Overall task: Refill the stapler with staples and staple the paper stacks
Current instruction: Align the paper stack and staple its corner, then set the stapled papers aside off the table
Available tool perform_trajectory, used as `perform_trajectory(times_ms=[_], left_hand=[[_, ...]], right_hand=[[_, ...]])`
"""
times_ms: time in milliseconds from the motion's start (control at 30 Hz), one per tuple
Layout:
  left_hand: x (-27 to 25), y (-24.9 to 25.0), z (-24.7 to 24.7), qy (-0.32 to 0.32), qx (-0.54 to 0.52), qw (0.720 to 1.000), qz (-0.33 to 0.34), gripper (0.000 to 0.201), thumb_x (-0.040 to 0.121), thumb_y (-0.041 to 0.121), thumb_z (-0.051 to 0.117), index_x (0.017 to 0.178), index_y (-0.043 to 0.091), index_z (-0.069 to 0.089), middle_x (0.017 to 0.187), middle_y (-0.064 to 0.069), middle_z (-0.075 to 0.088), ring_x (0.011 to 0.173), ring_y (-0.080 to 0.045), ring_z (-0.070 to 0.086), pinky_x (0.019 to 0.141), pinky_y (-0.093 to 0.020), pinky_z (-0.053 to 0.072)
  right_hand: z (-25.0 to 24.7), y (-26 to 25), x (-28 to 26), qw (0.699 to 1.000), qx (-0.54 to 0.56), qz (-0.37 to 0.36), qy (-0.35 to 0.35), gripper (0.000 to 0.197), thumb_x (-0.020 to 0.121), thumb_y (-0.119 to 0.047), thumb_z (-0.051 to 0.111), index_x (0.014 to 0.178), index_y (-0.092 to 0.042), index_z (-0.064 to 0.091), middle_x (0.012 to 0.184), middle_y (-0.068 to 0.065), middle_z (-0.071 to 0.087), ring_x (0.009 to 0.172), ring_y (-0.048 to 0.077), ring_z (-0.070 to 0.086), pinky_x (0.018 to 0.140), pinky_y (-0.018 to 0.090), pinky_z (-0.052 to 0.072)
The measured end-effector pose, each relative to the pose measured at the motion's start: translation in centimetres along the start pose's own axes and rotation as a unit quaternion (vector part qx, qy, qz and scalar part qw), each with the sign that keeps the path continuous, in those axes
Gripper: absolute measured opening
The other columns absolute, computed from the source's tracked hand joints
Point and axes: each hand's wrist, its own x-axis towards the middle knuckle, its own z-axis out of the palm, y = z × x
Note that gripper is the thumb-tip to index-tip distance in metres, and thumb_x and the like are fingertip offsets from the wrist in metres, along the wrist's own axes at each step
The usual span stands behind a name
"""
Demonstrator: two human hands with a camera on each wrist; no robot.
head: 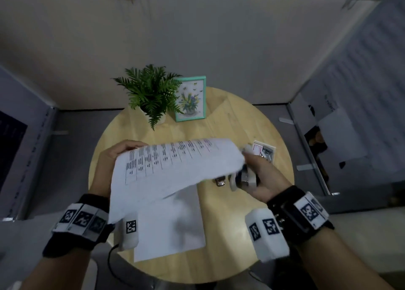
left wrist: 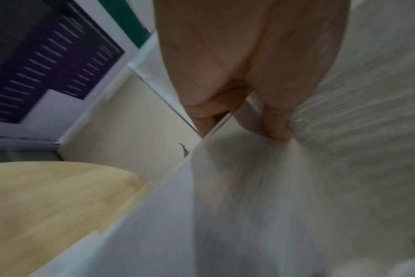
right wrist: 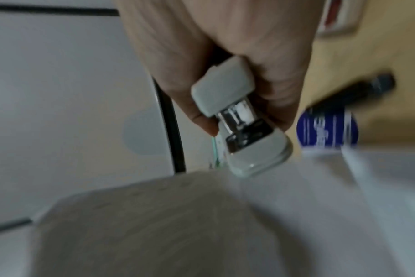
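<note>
Stapler (right wrist: 239, 120): held closed in the right hand (head: 263, 178) above the counter (head: 230, 123), beside a lifted printed paper stack (head: 173, 164) pinched by the left hand (head: 114, 156); refill likely done; second stack (head: 173, 224) lies flat, staple box (head: 263, 151) beyond; stapling apparently underway

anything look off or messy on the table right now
Mostly tidy. The printed sheet in the left hand is lifted and bowed, its right edge bent near the stapler that the right hand grips. A small metal piece lies loose on the table beside the stapler.
</note>
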Motion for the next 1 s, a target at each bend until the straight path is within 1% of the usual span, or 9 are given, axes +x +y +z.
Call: perform_trajectory(times_ms=[100, 200, 300, 400, 633, 767, 867, 967, 1000], left_hand=[[-1.2, -1.9, -1.4, 0.054, 0.055, 0.997, -0.011, 0.025, 0.067, 0.019, 0.07, 0.083, 0.038, 0.071, 0.078, 0.027, 0.071, 0.072, 0.013, 0.061, 0.07, -0.009, 0.049], [-2.5, -4.5, -1.8, 0.125, 0.019, 0.988, -0.084, 0.008, 0.084, 0.018, 0.069, 0.081, 0.01, 0.067, 0.072, -0.002, 0.067, 0.073, -0.014, 0.061, 0.071, -0.025, 0.047], [-3.8, -8.3, -1.2, 0.138, 0.002, 0.969, -0.203, 0.033, 0.088, 0.015, 0.065, 0.059, 0.002, 0.057, 0.038, 0.001, 0.057, 0.052, -0.02, 0.052, 0.048, -0.02, 0.042], [-5.2, -9.9, 0.7, 0.157, 0.013, 0.952, -0.261, 0.028, 0.088, 0.012, 0.065, 0.063, -0.002, 0.06, 0.038, 0.003, 0.054, 0.041, -0.014, 0.049, 0.04, -0.014, 0.039], [-7.2, -11.7, 4.8, 0.179, -0.029, 0.932, -0.314, 0.015, 0.087, 0.012, 0.067, 0.082, -0.002, 0.067, 0.072, -0.016, 0.064, 0.067, -0.026, 0.059, 0.061, -0.025, 0.045], [-7.5, -11.0, 4.4, 0.178, -0.02, 0.934, -0.309, 0.02, 0.085, 0.016, 0.069, 0.075, -0.001, 0.067, 0.07, -0.017, 0.065, 0.07, -0.026, 0.06, 0.066, -0.028, 0.045], [-6.8, -9.8, 2.4, 0.193, 0.009, 0.941, -0.278, 0.019, 0.087, 0.016, 0.067, 0.074, 0.001, 0.063, 0.06, -0.007, 0.06, 0.062, -0.023, 0.056, 0.056, -0.024, 0.041], [-6.1, -8.8, -0.7, 0.195, 0.03, 0.955, -0.22, 0.014, 0.088, 0.017, 0.065, 0.088, 0.003, 0.065, 0.067, 0.001, 0.062, 0.064, -0.014, 0.059, 0.055, -0.019, 0.044], [-5.8, -8.7, -1.8, 0.198, 0.032, 0.958, -0.206, 0.012, 0.089, 0.017, 0.065, 0.088, 0.005, 0.065, 0.064, 0.006, 0.063, 0.061, -0.007, 0.059, 0.051, -0.014, 0.044]], right_hand=[[-3.3, 1.3, 3.6, 0.983, -0.12, -0.07, 0.122, 0.006, 0.088, -0.005, 0.057, 0.086, -0.006, 0.052, 0.077, 0.021, 0.064, 0.067, 0.03, 0.066, 0.066, 0.043, 0.058], [-6.7, 3.2, 8.0, 0.882, -0.395, -0.112, 0.231, 0.023, 0.086, -0.02, 0.06, 0.103, -0.011, 0.049, 0.1, 0.017, 0.062, 0.088, 0.035, 0.063, 0.078, 0.047, 0.054], [-8.2, 4.7, 11.0, 0.784, -0.563, -0.111, 0.238, 0.031, 0.091, -0.022, 0.056, 0.112, 0.0, 0.049, 0.103, 0.016, 0.057, 0.101, 0.037, 0.059, 0.074, 0.034, 0.044], [-9.0, 5.7, 13.8, 0.728, -0.642, -0.084, 0.225, 0.035, 0.092, -0.019, 0.054, 0.12, 0.002, 0.051, 0.113, 0.022, 0.063, 0.107, 0.038, 0.062, 0.08, 0.037, 0.048], [-8.4, 6.7, 16.6, 0.658, -0.72, -0.087, 0.201, 0.027, 0.096, -0.02, 0.045, 0.115, -0.003, 0.054, 0.116, 0.021, 0.063, 0.104, 0.036, 0.062, 0.086, 0.04, 0.051], [-7.2, 5.9, 15.5, 0.732, -0.631, -0.167, 0.192, 0.043, 0.094, -0.035, 0.051, 0.125, -0.005, 0.054, 0.129, 0.018, 0.058, 0.118, 0.034, 0.055, 0.099, 0.041, 0.045], [-4.2, 5.1, 12.4, 0.813, -0.497, -0.279, 0.119, 0.03, 0.099, -0.03, 0.046, 0.111, -0.008, 0.062, 0.11, 0.01, 0.066, 0.102, 0.021, 0.06, 0.084, 0.03, 0.045], [1.0, 5.2, 9.3, 0.926, -0.328, -0.173, -0.066, 0.034, 0.09, -0.032, 0.062, 0.114, -0.008, 0.062, 0.095, 0.011, 0.069, 0.083, 0.016, 0.065, 0.069, 0.029, 0.055], [2.7, 5.6, 8.9, 0.935, -0.314, -0.117, -0.114, 0.045, 0.081, -0.034, 0.07, 0.119, -0.011, 0.06, 0.099, 0.009, 0.071, 0.087, 0.018, 0.068, 0.07, 0.031, 0.057]])
